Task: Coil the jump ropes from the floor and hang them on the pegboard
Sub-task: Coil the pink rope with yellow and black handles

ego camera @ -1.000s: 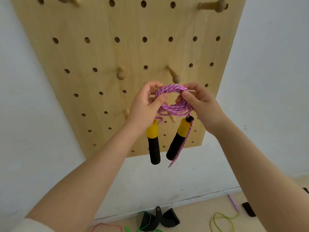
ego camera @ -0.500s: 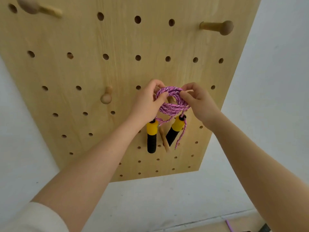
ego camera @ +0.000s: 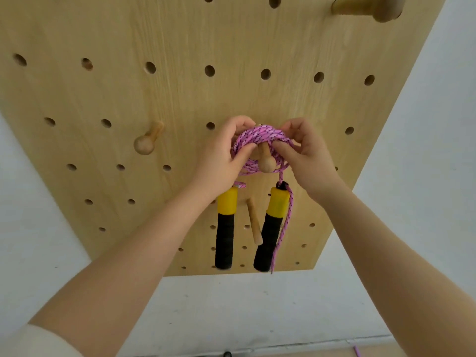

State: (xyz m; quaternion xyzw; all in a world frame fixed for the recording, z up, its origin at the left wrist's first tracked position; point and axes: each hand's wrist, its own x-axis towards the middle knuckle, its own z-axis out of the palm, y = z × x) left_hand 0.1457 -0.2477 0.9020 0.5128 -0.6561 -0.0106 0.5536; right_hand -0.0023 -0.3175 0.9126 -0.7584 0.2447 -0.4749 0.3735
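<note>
A pink jump rope coil (ego camera: pixel 258 136) is looped over a round-knobbed wooden peg (ego camera: pixel 266 162) on the light wooden pegboard (ego camera: pixel 180 99). My left hand (ego camera: pixel 222 161) pinches the coil's left side and my right hand (ego camera: pixel 306 155) pinches its right side. The peg's knob pokes out through the middle of the coil. Two yellow-and-black handles, the left handle (ego camera: pixel 225 228) and the right handle (ego camera: pixel 270 230), hang straight down below my hands. A loose pink rope tail (ego camera: pixel 283 228) dangles beside the right handle.
Another knobbed peg (ego camera: pixel 148 140) sticks out to the left, a large peg (ego camera: pixel 368 7) at the top right, and a plain thin peg (ego camera: pixel 253 222) between the handles. White wall surrounds the board. A strip of floor with a purple rope end (ego camera: pixel 356 351) shows at the bottom right.
Both hands have carried the coil up to the board and slipped it over the knobbed peg. The view has moved closer, so the floor items have dropped out of sight.
</note>
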